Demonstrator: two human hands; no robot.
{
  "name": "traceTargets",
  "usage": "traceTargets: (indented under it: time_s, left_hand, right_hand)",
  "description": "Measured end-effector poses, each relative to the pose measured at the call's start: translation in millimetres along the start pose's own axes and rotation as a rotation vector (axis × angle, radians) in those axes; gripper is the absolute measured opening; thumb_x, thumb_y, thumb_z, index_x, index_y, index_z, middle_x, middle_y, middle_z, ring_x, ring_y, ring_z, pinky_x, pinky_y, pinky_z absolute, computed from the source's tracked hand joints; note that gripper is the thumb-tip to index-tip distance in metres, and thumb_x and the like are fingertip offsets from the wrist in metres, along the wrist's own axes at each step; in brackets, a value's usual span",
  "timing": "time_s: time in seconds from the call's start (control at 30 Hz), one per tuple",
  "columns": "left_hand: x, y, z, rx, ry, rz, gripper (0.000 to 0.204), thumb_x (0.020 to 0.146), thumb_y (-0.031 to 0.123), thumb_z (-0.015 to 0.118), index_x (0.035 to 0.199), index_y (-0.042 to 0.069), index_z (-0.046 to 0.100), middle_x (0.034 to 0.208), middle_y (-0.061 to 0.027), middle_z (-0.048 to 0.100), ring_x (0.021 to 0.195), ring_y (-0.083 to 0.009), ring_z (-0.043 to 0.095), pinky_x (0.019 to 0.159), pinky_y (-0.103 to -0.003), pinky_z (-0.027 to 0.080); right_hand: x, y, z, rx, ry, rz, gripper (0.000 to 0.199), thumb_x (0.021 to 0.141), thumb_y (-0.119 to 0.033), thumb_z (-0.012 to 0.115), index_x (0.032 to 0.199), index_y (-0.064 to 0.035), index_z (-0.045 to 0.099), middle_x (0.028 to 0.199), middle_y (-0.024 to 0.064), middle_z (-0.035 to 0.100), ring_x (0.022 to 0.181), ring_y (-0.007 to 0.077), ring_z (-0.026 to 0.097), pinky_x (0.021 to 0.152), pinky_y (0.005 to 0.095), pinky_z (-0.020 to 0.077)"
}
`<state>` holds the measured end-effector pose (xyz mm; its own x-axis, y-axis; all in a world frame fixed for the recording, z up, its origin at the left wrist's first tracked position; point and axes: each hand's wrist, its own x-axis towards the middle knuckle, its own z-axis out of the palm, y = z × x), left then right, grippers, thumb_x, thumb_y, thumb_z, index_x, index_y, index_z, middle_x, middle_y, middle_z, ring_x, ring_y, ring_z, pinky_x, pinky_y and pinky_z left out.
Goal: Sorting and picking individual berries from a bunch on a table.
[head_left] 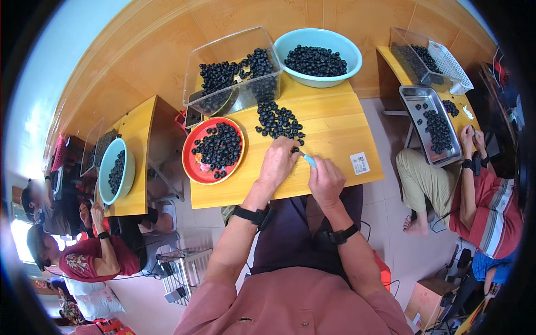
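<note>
My left hand (pixel 277 162) is closed, pinching a small round black part (pixel 295 149) just over the near half of the yellow table (pixel 338 125). In my right hand (pixel 327 181) is a slim tool with a light blue handle (pixel 309 161); its tip points at the black part. Whether the tip is a blade or a pick is too small to tell. Just beyond my left hand lies a loose pile of black ring-like parts (pixel 277 119). More of them fill a red plate (pixel 191 167) with a yellow rim, left of my hands.
A clear plastic bin (pixel 259 91) and a light blue basin (pixel 354 64), both holding black parts, stand at the table's far side. A white label (pixel 359 163) sticks near the right corner. People work at tables on both sides; a metal tray (pixel 410 95) is at right.
</note>
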<state>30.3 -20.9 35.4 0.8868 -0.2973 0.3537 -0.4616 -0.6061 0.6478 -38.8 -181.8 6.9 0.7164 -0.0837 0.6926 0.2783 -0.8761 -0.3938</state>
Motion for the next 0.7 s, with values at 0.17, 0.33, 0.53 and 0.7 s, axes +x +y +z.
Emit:
traceTargets:
  time_s: [0.17, 0.33, 0.53, 0.7]
  left_hand:
    - [4.7, 0.5, 7.5, 0.083, -0.051, 0.050, 0.026, 0.083, 0.004, 0.078, 0.109, 0.002, 0.074, 0.102, -0.0175, 0.071, 0.092, -0.0327, 0.070, 0.081, -0.041, 0.058]
    - [-16.2, 4.4, -3.8, -0.196, 0.057, -0.165, 0.020, 0.088, 0.003, 0.076, 0.108, 0.000, 0.075, 0.100, -0.0129, 0.071, 0.086, -0.0218, 0.071, 0.078, -0.033, 0.058]
    - [-46.7, 9.6, -1.4, -0.319, 0.213, -0.322, 0.017, 0.090, 0.002, 0.078, 0.106, -0.001, 0.075, 0.099, -0.0072, 0.071, 0.083, -0.0121, 0.069, 0.076, -0.027, 0.057]
    - [-58.4, -1.5, 5.0, -0.319, 0.196, -0.383, 0.021, 0.090, 0.000, 0.079, 0.111, -0.001, 0.073, 0.099, -0.0057, 0.072, 0.085, -0.0105, 0.069, 0.078, -0.026, 0.057]
  right_hand:
    - [1.2, 0.6, -1.0, 0.035, 0.023, -0.005, 0.016, 0.088, -0.012, 0.071, 0.104, -0.0071, 0.070, 0.076, 0.0089, 0.057, 0.066, 0.0293, 0.061, 0.059, 0.0420, 0.0489]
    - [0.9, -0.4, -1.2, 0.028, 0.007, -0.013, 0.015, 0.089, -0.012, 0.072, 0.103, -0.0073, 0.070, 0.076, 0.0087, 0.056, 0.066, 0.0292, 0.061, 0.059, 0.0418, 0.0484]
    - [1.4, 0.3, -4.7, 0.005, -0.085, -0.033, 0.015, 0.089, -0.013, 0.072, 0.103, -0.0079, 0.069, 0.077, 0.0075, 0.057, 0.067, 0.0276, 0.062, 0.059, 0.0405, 0.0492]
    - [3.4, -4.1, -4.9, -0.002, -0.122, -0.065, 0.013, 0.089, -0.012, 0.071, 0.101, -0.0088, 0.069, 0.076, 0.0060, 0.057, 0.068, 0.0254, 0.063, 0.059, 0.0388, 0.0506]
